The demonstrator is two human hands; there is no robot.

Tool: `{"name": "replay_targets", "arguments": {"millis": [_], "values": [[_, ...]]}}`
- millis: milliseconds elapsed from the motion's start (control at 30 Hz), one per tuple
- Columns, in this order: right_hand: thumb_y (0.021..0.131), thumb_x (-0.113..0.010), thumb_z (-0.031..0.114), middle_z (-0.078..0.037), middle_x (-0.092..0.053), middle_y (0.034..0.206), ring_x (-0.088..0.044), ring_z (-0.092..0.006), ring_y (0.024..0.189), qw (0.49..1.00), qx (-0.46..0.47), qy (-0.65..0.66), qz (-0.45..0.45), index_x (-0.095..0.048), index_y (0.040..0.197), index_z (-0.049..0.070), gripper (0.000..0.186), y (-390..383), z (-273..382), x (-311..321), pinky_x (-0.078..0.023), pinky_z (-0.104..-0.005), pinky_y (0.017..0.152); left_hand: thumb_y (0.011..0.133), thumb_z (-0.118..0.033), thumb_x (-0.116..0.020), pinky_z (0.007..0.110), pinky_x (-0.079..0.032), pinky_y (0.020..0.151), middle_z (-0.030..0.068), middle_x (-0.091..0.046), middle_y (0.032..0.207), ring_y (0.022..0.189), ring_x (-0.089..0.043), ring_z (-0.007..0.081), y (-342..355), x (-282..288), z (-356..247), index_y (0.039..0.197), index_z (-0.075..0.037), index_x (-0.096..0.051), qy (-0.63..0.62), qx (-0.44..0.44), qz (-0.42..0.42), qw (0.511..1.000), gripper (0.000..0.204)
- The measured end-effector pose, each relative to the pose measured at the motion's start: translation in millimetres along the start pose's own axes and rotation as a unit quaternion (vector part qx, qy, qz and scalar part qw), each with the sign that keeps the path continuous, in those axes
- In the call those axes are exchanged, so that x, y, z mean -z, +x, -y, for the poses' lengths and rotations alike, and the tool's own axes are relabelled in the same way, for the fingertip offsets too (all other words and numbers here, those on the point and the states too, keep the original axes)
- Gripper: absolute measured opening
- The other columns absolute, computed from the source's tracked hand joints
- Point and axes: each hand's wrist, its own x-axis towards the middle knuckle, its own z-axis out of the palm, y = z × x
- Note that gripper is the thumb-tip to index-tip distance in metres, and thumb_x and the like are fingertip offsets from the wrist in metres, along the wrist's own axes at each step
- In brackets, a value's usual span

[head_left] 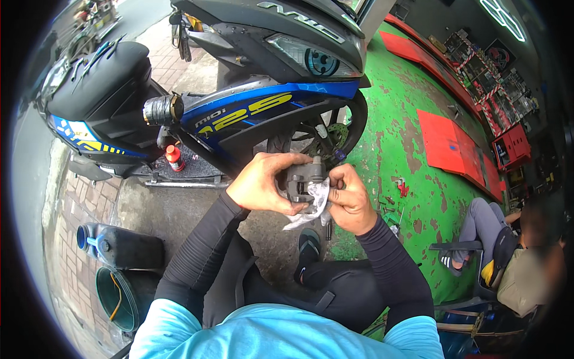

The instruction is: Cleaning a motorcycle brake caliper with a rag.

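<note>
Between my two hands, in front of my chest, is a dark metal brake caliper (297, 184). My left hand (263, 182) grips its left side, thumb below and fingers across the top. A smudged white rag (318, 200) hangs over the caliper's right side. My right hand (351, 198) pinches that rag against the metal, its fingertips partly hidden behind it. Just beyond my hands stands a blue and black scooter (263, 113), its front wheel (353, 125) behind the caliper.
A red bottle (174, 158) stands on the scooter's footboard. At left sit a dark jerrycan (128, 246) and a green bucket (118, 299). Red ramps (457, 152) and scattered tools (391, 218) lie on the green floor. A seated person (484, 230) is at right.
</note>
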Motion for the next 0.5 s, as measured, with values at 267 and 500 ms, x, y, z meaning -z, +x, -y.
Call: {"name": "replay_targets", "arguments": {"millis": [267, 500], "values": [[0.064, -0.068, -0.006, -0.009, -0.048, 0.09, -0.051, -0.0274, 0.083, 0.998, -0.011, -0.019, 0.064, -0.075, 0.095, 0.009, 0.034, 7.7, 11.1, 5.1, -0.044, -0.0372, 0.074, 0.055, -0.022, -0.088, 0.035, -0.057, 0.084, 0.0191, -0.072, 0.099, 0.09, -0.073, 0.0292, 1.8, 2.1, -0.1, 0.119, 0.002, -0.066, 0.036, -0.021, 0.023, 0.999, 0.071], [0.065, -0.07, -0.001, -0.009, -0.048, 0.093, -0.051, -0.0273, 0.086, 0.994, -0.027, 0.014, 0.108, -0.074, 0.095, 0.008, 0.032, 3.2, -2.8, 21.0, -0.044, -0.0382, 0.078, 0.056, -0.025, -0.087, 0.037, -0.057, 0.081, 0.0195, -0.072, 0.097, 0.088, -0.073, 0.0311, 2.2, 0.7, 6.2, 0.119, 0.001, -0.067, 0.04, -0.026, 0.049, 0.998, 0.072]]}}
